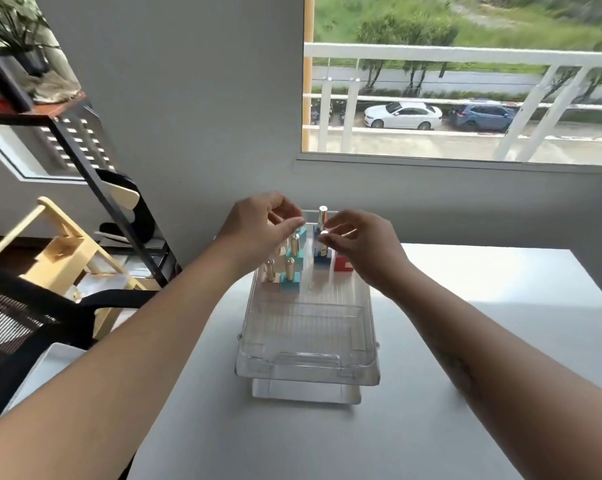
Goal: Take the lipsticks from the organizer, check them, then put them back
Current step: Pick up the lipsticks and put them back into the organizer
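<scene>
Two bare hands meet over the far end of a clear plastic organizer (306,341). The right hand (358,244) has its grip pinched on a silver-capped lipstick (323,249) standing in a dark blue base. The left hand (261,223) hovers with fingers curled loosely; whether its grip holds anything cannot be told. Several more lipsticks (290,271) stand upright in teal, pink and red bases at the organizer's far end. The organizer sits on a white counter (465,306) below a window (465,81).
</scene>
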`<action>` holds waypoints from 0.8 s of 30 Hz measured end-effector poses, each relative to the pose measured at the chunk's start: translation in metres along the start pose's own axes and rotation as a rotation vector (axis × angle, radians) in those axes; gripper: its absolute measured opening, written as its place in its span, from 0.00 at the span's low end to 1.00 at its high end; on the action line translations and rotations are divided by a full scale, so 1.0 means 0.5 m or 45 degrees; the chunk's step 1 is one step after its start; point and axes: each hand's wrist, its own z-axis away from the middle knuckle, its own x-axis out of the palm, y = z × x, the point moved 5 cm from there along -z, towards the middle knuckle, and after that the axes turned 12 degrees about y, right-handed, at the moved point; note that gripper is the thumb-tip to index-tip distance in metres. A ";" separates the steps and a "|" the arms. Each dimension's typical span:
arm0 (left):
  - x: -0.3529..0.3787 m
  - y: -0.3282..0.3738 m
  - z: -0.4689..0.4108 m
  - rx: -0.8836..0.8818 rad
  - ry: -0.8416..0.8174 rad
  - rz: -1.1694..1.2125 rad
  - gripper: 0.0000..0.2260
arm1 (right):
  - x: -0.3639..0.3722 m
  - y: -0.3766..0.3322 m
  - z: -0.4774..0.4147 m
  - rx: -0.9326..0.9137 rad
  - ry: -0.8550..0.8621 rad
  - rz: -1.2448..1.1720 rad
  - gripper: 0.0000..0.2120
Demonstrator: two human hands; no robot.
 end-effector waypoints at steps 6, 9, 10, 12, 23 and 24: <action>0.084 0.110 0.005 0.080 -0.024 0.079 0.03 | -0.117 0.059 -0.012 0.051 0.129 -0.034 0.01; 0.137 0.166 0.011 0.100 -0.042 0.092 0.03 | -0.192 0.106 -0.011 0.086 0.191 -0.031 0.02; 0.157 0.186 0.013 0.106 -0.042 0.096 0.03 | -0.218 0.123 -0.009 0.098 0.200 -0.030 0.03; 0.197 0.225 0.017 0.104 -0.042 0.099 0.04 | -0.270 0.158 -0.004 0.112 0.204 -0.026 0.05; 0.461 0.322 0.120 -0.075 -0.128 0.140 0.10 | -0.484 0.380 0.038 0.074 0.094 0.198 0.05; 0.485 0.315 0.142 -0.115 -0.156 0.135 0.10 | -0.488 0.404 0.047 0.082 0.060 0.226 0.05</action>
